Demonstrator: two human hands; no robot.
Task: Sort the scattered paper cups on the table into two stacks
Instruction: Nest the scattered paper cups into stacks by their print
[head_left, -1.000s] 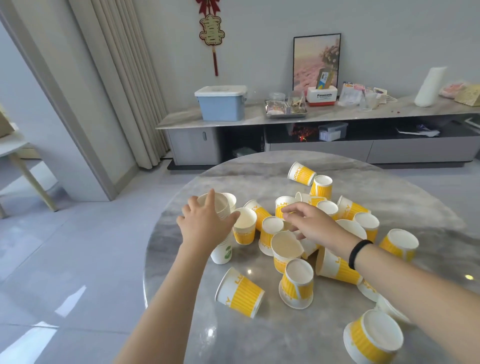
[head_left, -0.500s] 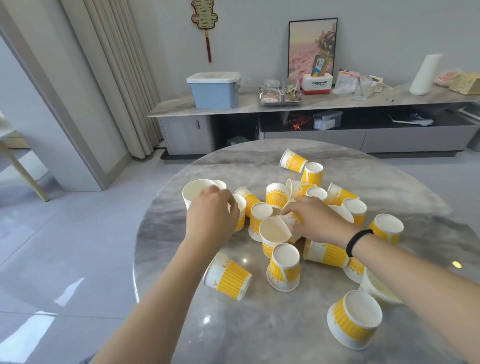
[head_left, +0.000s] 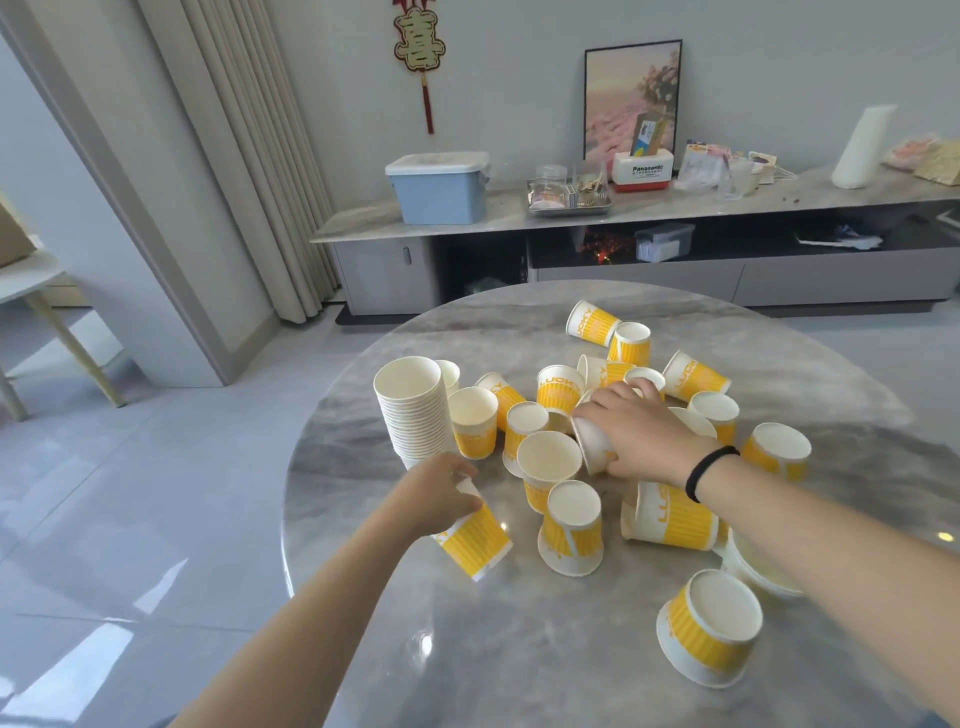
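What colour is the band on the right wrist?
Black, a thin band around the right wrist, seen clearly in the head view.

Left hand (head_left: 434, 493) gripping tipped cup (head_left: 475, 540), tall stack (head_left: 415, 410) beside (upright)

Round grey marbled desk (head_left: 519, 649), glossy, with light glints near the front. Tall stack of white paper cups (head_left: 415, 410) upright at the left edge, mouth up. Beside it an upright yellow-striped cup (head_left: 474, 423). Heap of yellow-and-white paper cups (head_left: 597, 395) mid-desk, some inverted, some on their sides. Inverted cup (head_left: 571, 527) in front of the heap; tipped cup (head_left: 475, 543) left of it; cup lying sideways (head_left: 670, 517) to the right. Lone inverted cup (head_left: 709, 626) nearest the front.
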